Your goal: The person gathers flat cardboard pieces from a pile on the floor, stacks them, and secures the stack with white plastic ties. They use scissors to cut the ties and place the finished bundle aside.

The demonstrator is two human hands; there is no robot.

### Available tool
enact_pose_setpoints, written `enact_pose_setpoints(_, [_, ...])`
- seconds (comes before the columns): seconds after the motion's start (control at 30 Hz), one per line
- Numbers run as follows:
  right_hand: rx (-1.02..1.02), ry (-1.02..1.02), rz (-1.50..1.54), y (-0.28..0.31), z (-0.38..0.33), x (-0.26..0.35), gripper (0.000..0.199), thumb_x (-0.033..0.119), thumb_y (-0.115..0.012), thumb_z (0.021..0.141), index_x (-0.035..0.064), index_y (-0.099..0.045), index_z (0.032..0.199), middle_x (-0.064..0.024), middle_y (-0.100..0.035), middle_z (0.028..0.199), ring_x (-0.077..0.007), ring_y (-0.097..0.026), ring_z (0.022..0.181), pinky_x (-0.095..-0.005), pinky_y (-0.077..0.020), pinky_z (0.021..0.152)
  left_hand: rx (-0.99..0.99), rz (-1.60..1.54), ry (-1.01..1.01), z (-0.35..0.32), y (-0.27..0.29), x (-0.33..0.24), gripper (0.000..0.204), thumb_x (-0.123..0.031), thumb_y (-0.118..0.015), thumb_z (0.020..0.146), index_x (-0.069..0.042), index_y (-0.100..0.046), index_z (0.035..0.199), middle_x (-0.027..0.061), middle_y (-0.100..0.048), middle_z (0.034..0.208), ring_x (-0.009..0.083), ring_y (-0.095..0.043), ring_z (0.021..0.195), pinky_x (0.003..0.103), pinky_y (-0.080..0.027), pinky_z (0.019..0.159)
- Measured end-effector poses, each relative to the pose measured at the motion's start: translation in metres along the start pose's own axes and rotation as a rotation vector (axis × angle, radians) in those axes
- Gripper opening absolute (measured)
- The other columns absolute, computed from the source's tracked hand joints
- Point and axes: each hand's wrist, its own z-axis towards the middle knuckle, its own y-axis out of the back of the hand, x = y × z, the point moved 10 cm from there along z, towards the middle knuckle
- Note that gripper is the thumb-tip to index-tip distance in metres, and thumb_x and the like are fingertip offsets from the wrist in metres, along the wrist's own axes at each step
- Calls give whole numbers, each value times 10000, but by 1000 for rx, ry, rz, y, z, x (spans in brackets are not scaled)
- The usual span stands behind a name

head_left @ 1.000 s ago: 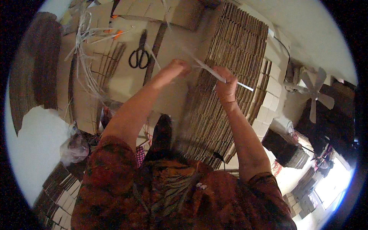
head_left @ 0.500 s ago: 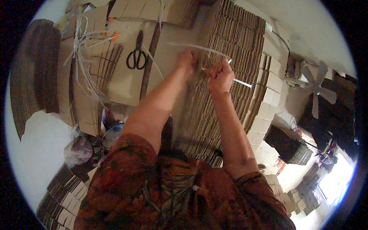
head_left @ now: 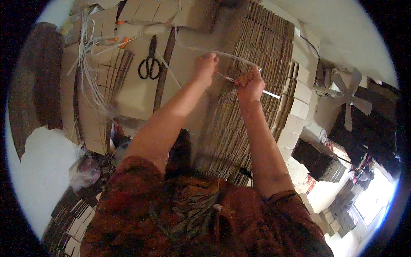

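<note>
A white plastic strap (head_left: 234,56) arcs over a long row of folded cardboard sheets (head_left: 269,38) packed on edge. My right hand (head_left: 251,85) is closed on the strap above the row, and a flat white length sticks out past its right side. To its left, my left hand (head_left: 206,67) is closed with the fingers pressed together. A thin stretch of strap spans the gap between the two hands. The left fingertips are partly hidden, but the strap runs into them. Black-handled scissors (head_left: 150,64) lie on flat cardboard left of my left forearm.
Loose white straps (head_left: 92,81) hang in a tangle over cardboard at the left. Pale carton pieces (head_left: 295,109) line the right side of the row. A fan (head_left: 351,100) stands farther right. A plastic bag (head_left: 84,171) sits at lower left.
My hands have drawn slightly apart, the left a little to the left and the right slightly to the right. More strap shows straight between them. The whole view has shifted a little.
</note>
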Motion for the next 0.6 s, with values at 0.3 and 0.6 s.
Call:
enact_pose_setpoints(0.3, [277, 557, -868, -58, 1, -10, 328, 214, -403, 883, 147, -275, 588, 9, -203, 509, -154, -200, 442, -328, -262, 489, -42, -226, -51, 31, 11, 46, 210, -296, -491, 846, -104, -503, 762, 1, -488, 633, 125, -461, 488, 288, -338, 375])
enact_pose_setpoints(0.6, [215, 257, -504, -49, 17, 40, 312, 229, -436, 874, 34, -485, 635, -48, -468, 577, -189, -477, 566, -338, -414, 633, 367, 574, -594, -34, -26, -14, 247, -228, -447, 853, -1, -545, 851, 145, -591, 739, 261, -559, 625, 390, -444, 582])
